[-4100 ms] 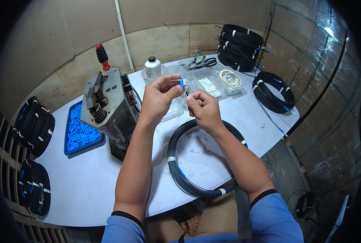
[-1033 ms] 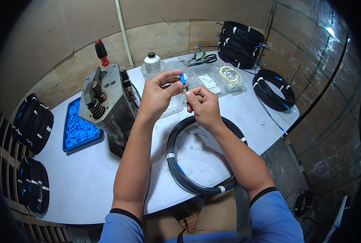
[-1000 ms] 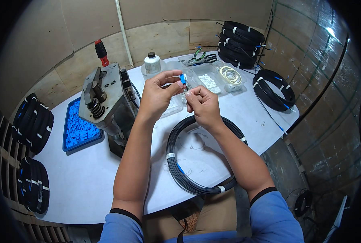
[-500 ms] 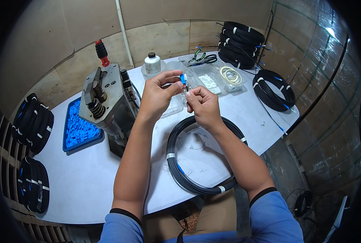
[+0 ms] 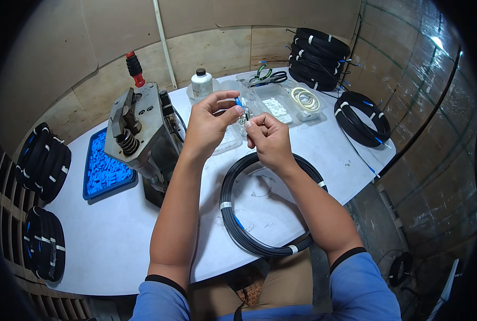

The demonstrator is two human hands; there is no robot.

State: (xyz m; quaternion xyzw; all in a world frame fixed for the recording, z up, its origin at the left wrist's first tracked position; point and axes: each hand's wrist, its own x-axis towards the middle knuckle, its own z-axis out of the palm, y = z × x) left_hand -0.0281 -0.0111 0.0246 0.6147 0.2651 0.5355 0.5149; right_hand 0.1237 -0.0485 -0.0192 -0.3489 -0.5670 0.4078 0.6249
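Both hands are raised over the middle of the table, close together. Between the thumb and fingers of my left hand (image 5: 212, 122) is a small blue cable connector (image 5: 238, 101), seen narrow-side on. My right hand (image 5: 270, 139) pinches a thin dark cable end (image 5: 247, 119) just below the connector. Fingertips hide where the two pieces meet, so I cannot tell whether they are joined. Under my right forearm lies a coil of black cable (image 5: 228, 219), bound with white ties and carrying a blue piece on its inner side.
A metal press (image 5: 142, 123) stands left, beside a blue tray (image 5: 110, 193) of small blue parts. Behind my hands are a white bottle (image 5: 201, 84), clear boxes (image 5: 286, 119) and scissors (image 5: 270, 79). Coil stacks (image 5: 318, 59) stand far right, more coils (image 5: 45, 243) left.
The blue connector has turned slightly in my left fingers and shows a narrower side. Both hands stay almost in the same place.
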